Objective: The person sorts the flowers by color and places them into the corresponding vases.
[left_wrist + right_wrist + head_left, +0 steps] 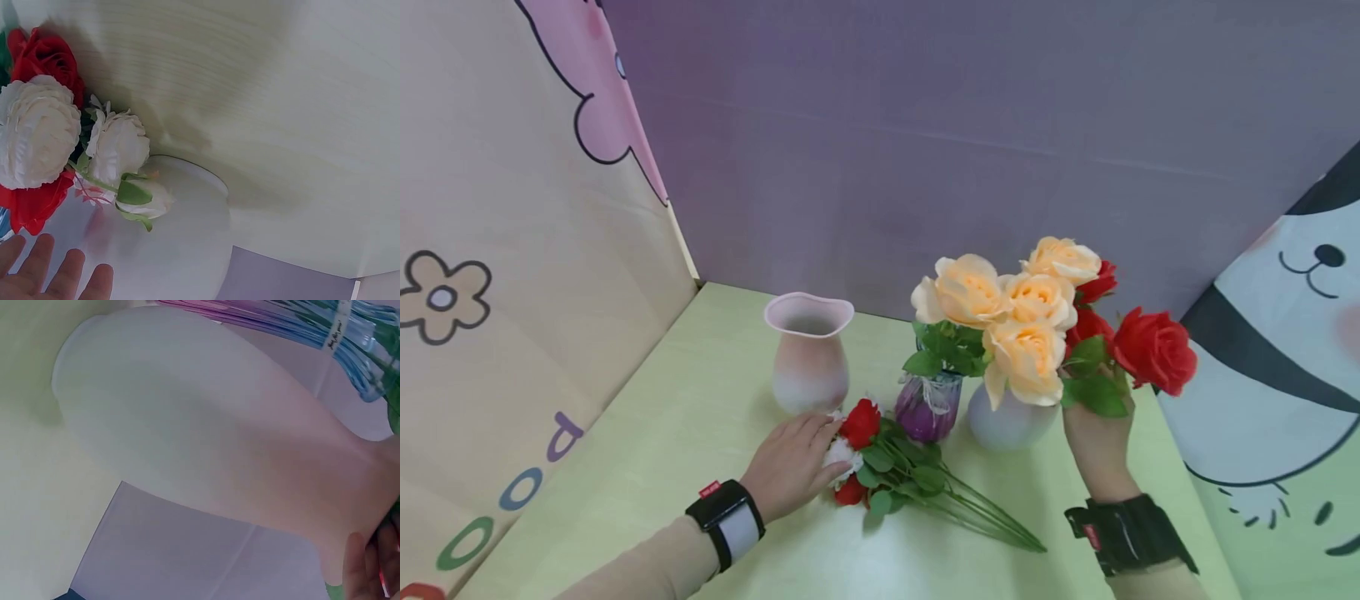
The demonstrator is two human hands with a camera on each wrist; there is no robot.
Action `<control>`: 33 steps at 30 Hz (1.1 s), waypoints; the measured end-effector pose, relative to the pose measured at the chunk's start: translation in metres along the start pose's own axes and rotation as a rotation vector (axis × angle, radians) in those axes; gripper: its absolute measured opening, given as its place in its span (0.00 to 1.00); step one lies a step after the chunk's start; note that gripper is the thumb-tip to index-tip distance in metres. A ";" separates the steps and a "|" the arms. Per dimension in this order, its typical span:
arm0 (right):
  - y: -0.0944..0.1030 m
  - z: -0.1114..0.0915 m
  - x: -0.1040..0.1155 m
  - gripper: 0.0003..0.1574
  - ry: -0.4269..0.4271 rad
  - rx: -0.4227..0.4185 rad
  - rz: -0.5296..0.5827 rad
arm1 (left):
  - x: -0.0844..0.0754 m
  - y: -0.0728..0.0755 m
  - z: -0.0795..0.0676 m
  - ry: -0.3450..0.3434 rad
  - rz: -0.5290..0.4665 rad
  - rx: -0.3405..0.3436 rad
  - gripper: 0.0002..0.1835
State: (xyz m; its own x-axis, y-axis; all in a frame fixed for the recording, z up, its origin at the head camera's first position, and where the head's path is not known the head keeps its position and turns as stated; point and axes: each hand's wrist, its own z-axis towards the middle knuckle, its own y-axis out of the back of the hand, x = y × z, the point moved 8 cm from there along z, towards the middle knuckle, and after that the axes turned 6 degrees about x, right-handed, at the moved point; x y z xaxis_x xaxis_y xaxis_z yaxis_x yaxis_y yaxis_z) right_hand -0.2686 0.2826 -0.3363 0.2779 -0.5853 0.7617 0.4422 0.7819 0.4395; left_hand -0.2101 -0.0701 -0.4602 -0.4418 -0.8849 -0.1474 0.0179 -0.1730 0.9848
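Note:
My left hand (pixel 793 462) lies with extended fingers against the flower heads of a loose bunch on the table. In it are red roses (pixel 861 423) and white flowers (pixel 39 134), with green stems (pixel 992 510) pointing right. My right hand (pixel 1101 433) is at the neck of a white-and-pink vase (pixel 187 419), beside red roses (pixel 1153 350). Leaves and blooms cover most of its fingers, so their grip cannot be made out. Peach roses (pixel 1030 358) stand over that vase and the purple-blue glass vase (pixel 928 408) to its left.
Another pink-and-white vase (pixel 811 367) with a wavy rim stands at the back left, with no flowers in it. The pale green table (pixel 625 500) meets a grey-purple panel (pixel 880 167) behind and printed panels at both sides.

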 end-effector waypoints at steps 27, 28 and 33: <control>0.013 -0.031 0.005 0.20 0.231 -0.140 -0.073 | 0.024 0.015 -0.008 0.033 0.033 -0.064 0.35; 0.012 -0.032 0.004 0.20 0.224 -0.135 -0.081 | 0.026 0.015 -0.009 0.036 0.029 -0.070 0.34; -0.006 -0.043 0.000 0.16 0.160 -0.050 -0.072 | 0.032 0.014 -0.016 0.058 0.012 -0.097 0.34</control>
State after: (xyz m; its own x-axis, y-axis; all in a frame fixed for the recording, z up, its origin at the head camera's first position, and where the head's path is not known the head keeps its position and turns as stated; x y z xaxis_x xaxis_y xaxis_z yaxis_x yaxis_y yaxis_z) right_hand -0.2346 0.2689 -0.3587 0.3745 -0.6696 0.6414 0.5066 0.7271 0.4634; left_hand -0.2097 -0.1078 -0.4524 -0.3887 -0.9102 -0.1431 0.1106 -0.2003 0.9735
